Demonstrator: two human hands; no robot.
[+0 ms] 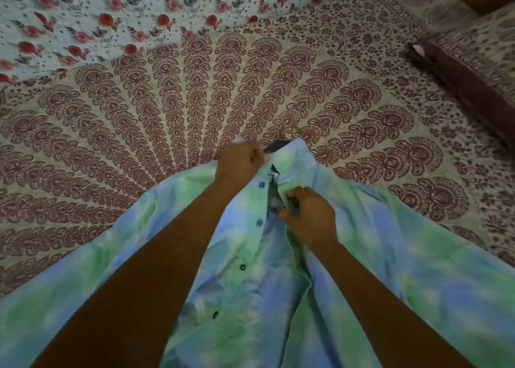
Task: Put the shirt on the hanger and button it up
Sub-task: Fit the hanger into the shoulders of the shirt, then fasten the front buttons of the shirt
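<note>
I'm looking down on the shirt (376,256), a blue-and-green tie-dye one, spread front-up on the bed (195,103), collar at the far end and the body running toward me. My left hand (239,164) is up at the collar, fingers curled tight into a fist round the cloth on the button side. My right hand (309,217) sits a little nearer and to the right, thumb and fingers pinching the edge of the other front panel.

A dark bit of the hanger (274,146) pokes out at the collar, just right of the left hand; the rest is hidden under the cloth. The front lies open, a gap between the two edges. Four dark buttons (259,222) run down the left edge, all undone.

Away from the work, a pillow (473,69) lies at the far right of the bed, and a rose-print sheet (111,13) covers the far left.
</note>
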